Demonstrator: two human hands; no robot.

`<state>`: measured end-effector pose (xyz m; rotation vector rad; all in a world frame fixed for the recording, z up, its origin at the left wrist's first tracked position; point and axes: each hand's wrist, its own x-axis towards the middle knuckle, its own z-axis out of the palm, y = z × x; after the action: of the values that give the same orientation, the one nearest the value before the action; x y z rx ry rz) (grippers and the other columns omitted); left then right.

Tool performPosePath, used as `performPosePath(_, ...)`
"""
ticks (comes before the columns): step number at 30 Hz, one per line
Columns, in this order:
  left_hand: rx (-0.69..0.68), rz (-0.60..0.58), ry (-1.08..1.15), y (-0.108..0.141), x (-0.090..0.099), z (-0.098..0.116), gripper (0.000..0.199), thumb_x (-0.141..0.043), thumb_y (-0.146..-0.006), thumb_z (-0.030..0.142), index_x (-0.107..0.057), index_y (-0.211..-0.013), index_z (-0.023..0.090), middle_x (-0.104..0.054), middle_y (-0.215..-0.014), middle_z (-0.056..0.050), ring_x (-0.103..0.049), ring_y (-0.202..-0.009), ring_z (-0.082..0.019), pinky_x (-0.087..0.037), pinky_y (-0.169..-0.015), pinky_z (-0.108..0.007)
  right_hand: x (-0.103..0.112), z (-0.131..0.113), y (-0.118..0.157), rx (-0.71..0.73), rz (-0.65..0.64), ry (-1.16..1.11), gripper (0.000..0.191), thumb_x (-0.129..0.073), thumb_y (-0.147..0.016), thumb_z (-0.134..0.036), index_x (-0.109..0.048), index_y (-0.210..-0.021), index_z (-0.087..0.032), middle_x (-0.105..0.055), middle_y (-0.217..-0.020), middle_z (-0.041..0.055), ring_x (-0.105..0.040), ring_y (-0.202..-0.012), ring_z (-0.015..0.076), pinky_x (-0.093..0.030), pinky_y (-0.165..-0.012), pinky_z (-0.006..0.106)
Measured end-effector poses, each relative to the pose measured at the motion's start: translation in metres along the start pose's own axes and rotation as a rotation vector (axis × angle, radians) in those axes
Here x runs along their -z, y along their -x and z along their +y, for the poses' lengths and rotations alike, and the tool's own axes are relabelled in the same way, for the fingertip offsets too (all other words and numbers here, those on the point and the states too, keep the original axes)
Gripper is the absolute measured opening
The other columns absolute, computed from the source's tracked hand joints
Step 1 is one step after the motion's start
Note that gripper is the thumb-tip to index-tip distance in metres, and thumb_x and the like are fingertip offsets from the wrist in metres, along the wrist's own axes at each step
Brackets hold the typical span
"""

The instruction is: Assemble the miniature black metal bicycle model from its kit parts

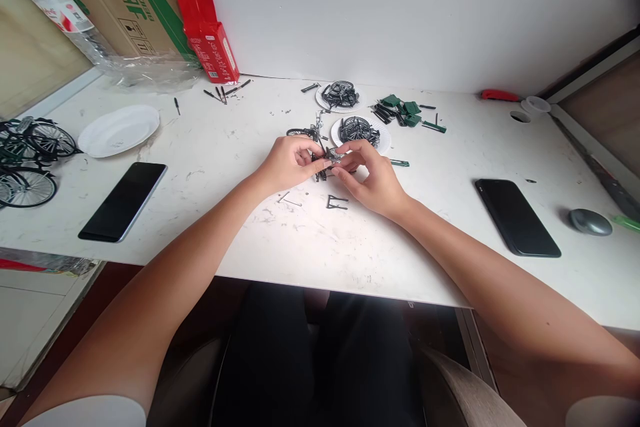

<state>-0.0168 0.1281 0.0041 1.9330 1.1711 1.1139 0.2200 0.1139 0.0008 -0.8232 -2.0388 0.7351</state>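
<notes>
Head view: model bicycle [316,135] in fingertip hold

Close together at the middle of the white table [300,240]: left hand [294,163], seemingly pinching the model bicycle, and right hand [370,177], curled at its other side, true grip impossible to tell. Fingertip hold probably because of thin parts. Black wheels [359,130] on paper plate [385,142], perhaps against rolling away. Dark U-shaped part [329,201] in front, maybe for easy reach.

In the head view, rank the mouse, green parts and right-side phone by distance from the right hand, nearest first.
1. Green parts: beyond the right hand, slightly right.
2. Right-side phone: well to its right.
3. Mouse: farther right, past that phone.
</notes>
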Motion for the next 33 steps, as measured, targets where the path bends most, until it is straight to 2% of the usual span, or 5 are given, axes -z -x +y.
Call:
performPosePath(21,0.014,0.032,0.062,-0.0009,-0.0012,-0.0007,0.031,-0.087,-0.083,0.047,-0.080,-0.088,0.017,-0.079,-0.093,-0.009,-0.068,-0.071,-0.015,-0.057,-0.065,-0.031,-0.0006,-0.0022,0.0000,-0.006,0.045,-0.001,0.033,-0.072,-0.103,-0.049,-0.058,-0.124,-0.027,-0.080,-0.101,0.0049,-0.080,-0.089,0.0233,-0.067,-0.079,0.041)
performPosePath(28,0.023,0.034,0.063,-0.0007,-0.0018,0.0018,0.030,-0.087,-0.082,0.045,-0.081,-0.088,0.017,-0.079,-0.091,-0.008,-0.068,-0.070,-0.015,-0.057,-0.066,-0.030,-0.0006,-0.0037,0.0015,-0.050,0.039,-0.020,0.039,-0.076,-0.101,-0.046,-0.056,-0.128,-0.027,-0.079,-0.097,0.0021,-0.077,-0.071,0.0191,-0.063,-0.064,0.035)
performPosePath(33,0.025,0.036,0.072,0.0001,-0.0020,0.0014,0.032,-0.087,-0.082,0.046,-0.081,-0.089,0.016,-0.078,-0.093,-0.008,-0.067,-0.071,-0.014,-0.056,-0.066,-0.029,-0.0007,-0.0046,0.0018,-0.061,0.047,-0.047,0.039,-0.076,-0.101,-0.049,-0.056,-0.125,-0.027,-0.079,-0.097,0.0024,-0.079,-0.071,0.0201,-0.062,-0.058,0.034)
